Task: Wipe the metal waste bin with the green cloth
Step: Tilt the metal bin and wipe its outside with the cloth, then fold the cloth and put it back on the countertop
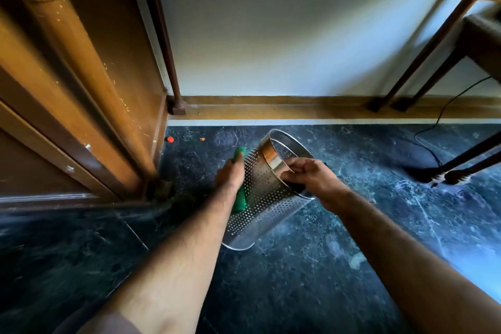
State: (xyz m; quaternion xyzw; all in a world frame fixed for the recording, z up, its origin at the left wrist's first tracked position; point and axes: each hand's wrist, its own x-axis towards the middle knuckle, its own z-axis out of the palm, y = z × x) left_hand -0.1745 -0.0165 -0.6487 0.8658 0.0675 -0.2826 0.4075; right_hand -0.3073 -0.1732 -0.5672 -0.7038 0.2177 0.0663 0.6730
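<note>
A perforated metal waste bin is tilted over the dark floor, its open rim pointing up and away from me. My right hand grips that rim, fingers hooked over the edge. My left hand presses a folded green cloth flat against the bin's left outer wall. The cloth shows above and below my hand; its middle is hidden under my palm.
A wooden cabinet with a turned post stands close on the left. Dark table legs and a black cable are at the right by the white wall. A small red object lies on the dark marble floor.
</note>
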